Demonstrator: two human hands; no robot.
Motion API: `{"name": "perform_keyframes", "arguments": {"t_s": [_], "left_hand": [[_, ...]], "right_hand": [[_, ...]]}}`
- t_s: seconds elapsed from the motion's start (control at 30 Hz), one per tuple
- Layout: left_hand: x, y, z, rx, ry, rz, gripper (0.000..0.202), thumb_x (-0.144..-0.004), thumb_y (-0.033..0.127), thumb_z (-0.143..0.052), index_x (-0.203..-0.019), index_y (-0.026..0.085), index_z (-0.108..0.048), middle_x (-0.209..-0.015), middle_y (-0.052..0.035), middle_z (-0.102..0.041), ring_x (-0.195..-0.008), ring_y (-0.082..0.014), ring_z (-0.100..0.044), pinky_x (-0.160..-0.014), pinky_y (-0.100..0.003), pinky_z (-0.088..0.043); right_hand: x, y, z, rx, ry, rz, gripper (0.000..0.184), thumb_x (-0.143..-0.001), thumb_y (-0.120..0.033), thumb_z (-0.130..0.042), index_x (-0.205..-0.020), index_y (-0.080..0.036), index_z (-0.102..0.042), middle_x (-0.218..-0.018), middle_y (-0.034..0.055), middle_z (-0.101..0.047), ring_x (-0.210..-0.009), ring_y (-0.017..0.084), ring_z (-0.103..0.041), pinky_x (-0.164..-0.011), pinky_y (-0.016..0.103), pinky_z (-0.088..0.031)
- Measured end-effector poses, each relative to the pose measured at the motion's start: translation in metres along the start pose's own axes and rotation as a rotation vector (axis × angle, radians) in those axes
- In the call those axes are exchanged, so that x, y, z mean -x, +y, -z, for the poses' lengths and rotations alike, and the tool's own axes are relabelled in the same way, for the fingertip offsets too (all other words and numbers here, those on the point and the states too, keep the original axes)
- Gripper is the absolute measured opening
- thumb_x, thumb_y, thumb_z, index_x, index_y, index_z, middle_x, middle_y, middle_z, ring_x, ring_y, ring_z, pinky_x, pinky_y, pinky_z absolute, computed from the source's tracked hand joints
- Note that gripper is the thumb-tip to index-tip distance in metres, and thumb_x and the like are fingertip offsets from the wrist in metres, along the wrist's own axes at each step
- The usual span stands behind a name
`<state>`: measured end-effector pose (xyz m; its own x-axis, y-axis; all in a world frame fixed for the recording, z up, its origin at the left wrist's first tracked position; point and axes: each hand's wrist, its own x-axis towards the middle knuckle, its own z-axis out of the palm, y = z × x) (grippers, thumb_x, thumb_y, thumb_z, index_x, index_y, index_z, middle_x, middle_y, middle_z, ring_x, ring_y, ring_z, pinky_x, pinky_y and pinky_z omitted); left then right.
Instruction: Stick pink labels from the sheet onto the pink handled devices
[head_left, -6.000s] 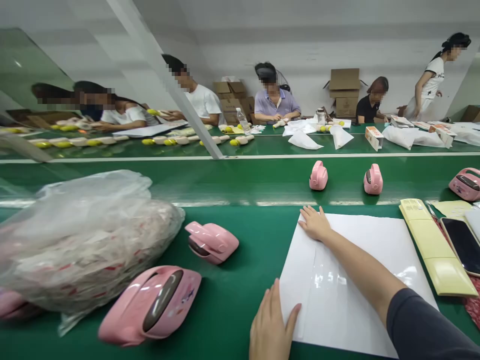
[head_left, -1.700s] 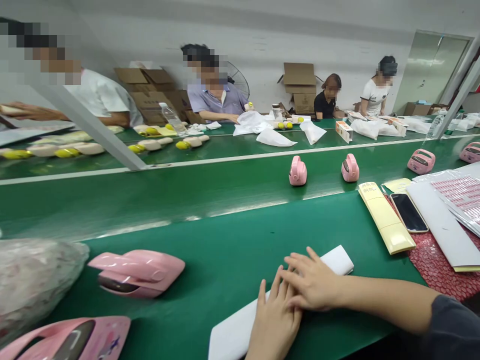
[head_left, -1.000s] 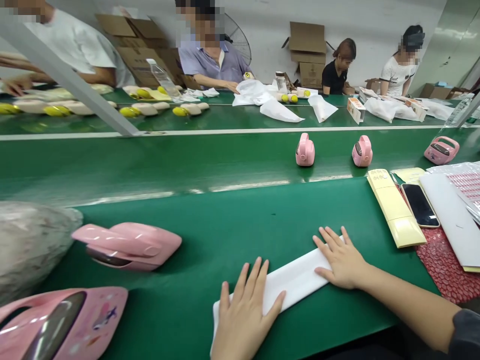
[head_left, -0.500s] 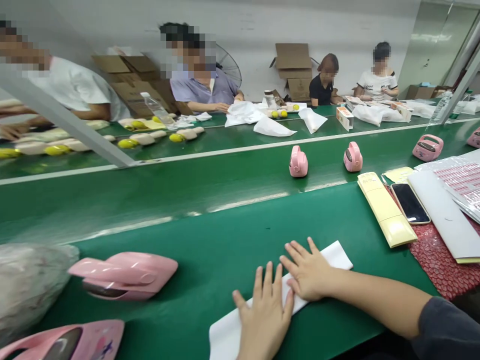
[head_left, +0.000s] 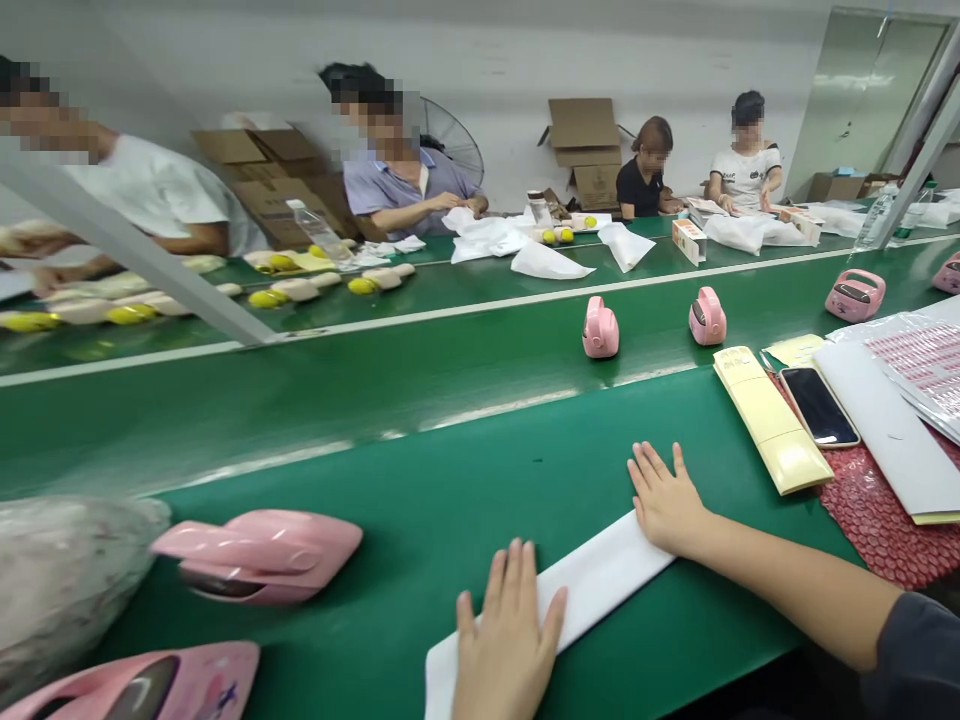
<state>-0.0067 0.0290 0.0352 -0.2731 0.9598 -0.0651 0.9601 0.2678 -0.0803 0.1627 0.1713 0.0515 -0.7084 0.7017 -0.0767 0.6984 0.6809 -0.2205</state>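
My left hand (head_left: 510, 635) lies flat with its fingers apart on the near end of a long folded white sheet (head_left: 592, 585), which rests on the green belt. My right hand (head_left: 664, 500) is spread at the sheet's far end, its palm at the edge and its fingertips on the green. Neither hand grips anything. Left of my hands sit a pink handheld device (head_left: 259, 557) and a second one (head_left: 165, 685), cut off by the frame's lower edge.
A plastic bag of packed material (head_left: 67, 590) lies at the left. To the right are a yellow folded card strip (head_left: 772, 420), a phone (head_left: 819, 406), red bubble wrap (head_left: 877, 510) and white sheets (head_left: 889, 440). Pink devices (head_left: 601, 328) stand on the far belt, with co-workers beyond.
The wide white sheet from the oldest frame is now a narrow folded strip. My right hand has moved from beside my left hand to the strip's far end, and the view has shifted slightly.
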Motion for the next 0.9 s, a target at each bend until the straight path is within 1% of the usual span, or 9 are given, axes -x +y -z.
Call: {"name": "perform_keyframes", "arguments": {"t_s": [0.1,0.13,0.2,0.33,0.5,0.57,0.67,0.77,0.9], "left_hand": [[-0.024,0.025,0.002,0.026,0.055,-0.110,0.052,-0.087,0.029,-0.025,-0.133,0.010,-0.039,-0.139,-0.0119,-0.037,-0.130,-0.0250,-0.034,-0.103,-0.049,-0.030],[-0.032,0.030,0.003,0.027,0.062,-0.123,0.050,-0.087,0.026,-0.025,-0.132,0.012,-0.040,-0.139,-0.0105,-0.038,-0.130,-0.0232,-0.034,-0.104,-0.046,-0.030],[-0.046,0.037,0.004,0.021,0.074,-0.103,0.049,-0.086,0.020,-0.024,-0.132,0.013,-0.039,-0.139,-0.0101,-0.038,-0.130,-0.0217,-0.034,-0.104,-0.044,-0.031],[-0.061,0.044,0.008,0.005,0.108,-0.033,0.052,-0.084,0.010,-0.022,-0.134,0.007,-0.035,-0.140,-0.0144,-0.036,-0.130,-0.0264,-0.032,-0.103,-0.047,-0.031],[-0.059,0.049,0.018,-0.015,0.136,-0.015,0.052,-0.083,0.008,-0.023,-0.132,0.008,-0.038,-0.139,-0.0155,-0.039,-0.130,-0.0284,-0.032,-0.103,-0.051,-0.030],[-0.055,0.047,0.023,-0.040,0.143,0.002,0.055,-0.081,0.003,-0.020,-0.132,0.011,-0.039,-0.139,-0.0147,-0.039,-0.130,-0.0289,-0.033,-0.103,-0.054,-0.028],[-0.049,0.038,0.026,-0.079,0.129,0.048,0.062,-0.078,-0.003,-0.016,-0.132,0.015,-0.038,-0.139,-0.0134,-0.038,-0.130,-0.0285,-0.034,-0.102,-0.056,-0.028],[-0.042,0.022,0.022,-0.079,0.105,0.108,0.063,-0.078,-0.004,-0.015,-0.134,0.015,-0.034,-0.140,-0.0133,-0.037,-0.130,-0.0286,-0.033,-0.102,-0.056,-0.029],[-0.030,-0.002,0.017,-0.072,0.112,0.185,0.059,-0.080,-0.001,-0.015,-0.135,0.013,-0.033,-0.140,-0.0147,-0.038,-0.131,-0.0303,-0.031,-0.102,-0.056,-0.028]], "right_hand": [[-0.016,-0.027,-0.005,-0.049,0.045,0.079,0.051,-0.094,-0.029,-0.028,-0.139,-0.006,-0.029,-0.148,0.0154,-0.017,-0.138,0.026,-0.012,-0.110,0.055,-0.013],[-0.021,-0.034,-0.007,-0.075,0.054,0.087,0.050,-0.094,-0.028,-0.027,-0.139,-0.007,-0.030,-0.147,0.0154,-0.018,-0.138,0.026,-0.013,-0.110,0.053,-0.015],[-0.029,-0.044,-0.009,-0.113,0.064,0.084,0.049,-0.095,-0.027,-0.025,-0.139,-0.007,-0.030,-0.147,0.0161,-0.019,-0.138,0.027,-0.014,-0.109,0.051,-0.020],[-0.032,-0.049,-0.009,-0.105,0.077,0.125,0.049,-0.094,-0.024,-0.026,-0.140,-0.008,-0.028,-0.148,0.0161,-0.017,-0.138,0.029,-0.012,-0.108,0.056,-0.017],[-0.026,-0.045,-0.003,-0.072,0.078,0.159,0.050,-0.094,-0.024,-0.023,-0.141,-0.010,-0.024,-0.149,0.0155,-0.015,-0.139,0.028,-0.009,-0.106,0.061,-0.015],[-0.024,-0.039,-0.001,-0.071,0.066,0.164,0.050,-0.093,-0.023,-0.025,-0.142,-0.012,-0.023,-0.149,0.0152,-0.013,-0.139,0.029,-0.008,-0.105,0.063,-0.013],[-0.022,-0.024,0.000,-0.042,0.032,0.103,0.054,-0.090,-0.017,-0.028,-0.143,-0.014,-0.021,-0.150,0.0159,-0.010,-0.138,0.032,-0.007,-0.102,0.067,-0.012],[-0.023,-0.007,-0.001,0.019,0.004,0.028,0.060,-0.085,-0.010,-0.030,-0.144,-0.016,-0.019,-0.150,0.0161,-0.008,-0.138,0.032,-0.005,-0.100,0.069,-0.010],[-0.021,0.011,-0.002,0.070,0.011,-0.063,0.066,-0.081,-0.005,-0.032,-0.144,-0.019,-0.019,-0.150,0.0151,-0.008,-0.138,0.032,-0.007,-0.100,0.069,-0.010]]}}
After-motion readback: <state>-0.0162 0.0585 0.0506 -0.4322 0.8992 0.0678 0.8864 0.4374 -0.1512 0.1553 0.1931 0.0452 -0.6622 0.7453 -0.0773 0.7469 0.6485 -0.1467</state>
